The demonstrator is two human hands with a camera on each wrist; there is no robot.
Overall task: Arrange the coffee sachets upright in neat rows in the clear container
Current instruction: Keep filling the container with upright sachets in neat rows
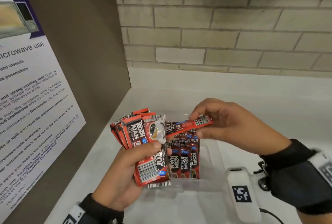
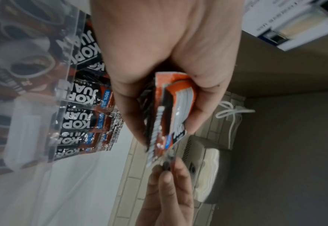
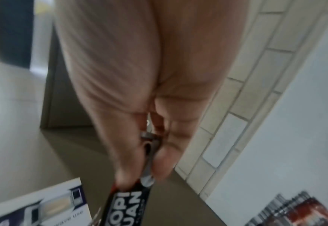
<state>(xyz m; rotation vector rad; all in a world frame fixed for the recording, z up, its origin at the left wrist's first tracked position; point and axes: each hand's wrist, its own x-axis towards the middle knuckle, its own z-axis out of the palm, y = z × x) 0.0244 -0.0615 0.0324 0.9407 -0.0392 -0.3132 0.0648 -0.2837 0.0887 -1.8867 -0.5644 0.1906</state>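
Head view, near to far: my left hand [image 1: 124,168] grips a fanned bundle of sachets [image 1: 138,133]; my right hand [image 1: 224,124] pinches one sachet [image 1: 188,126] above the clear container [image 1: 213,166], where upright sachets [image 1: 183,160] stand in rows

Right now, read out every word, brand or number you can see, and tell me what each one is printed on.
"KOPI JUAN": on the sachets standing in the clear container, e.g. this sachet.
"KOPI JUAN": on the bundle of sachets in the left hand.
"KLASIKO" and "100%": on the standing sachets, left wrist view.
"microwave use": heading on the wall poster.
"five minutes": poster body; the rest is only partly legible.
Barcodes on the single sachet in the right hand: unreadable.
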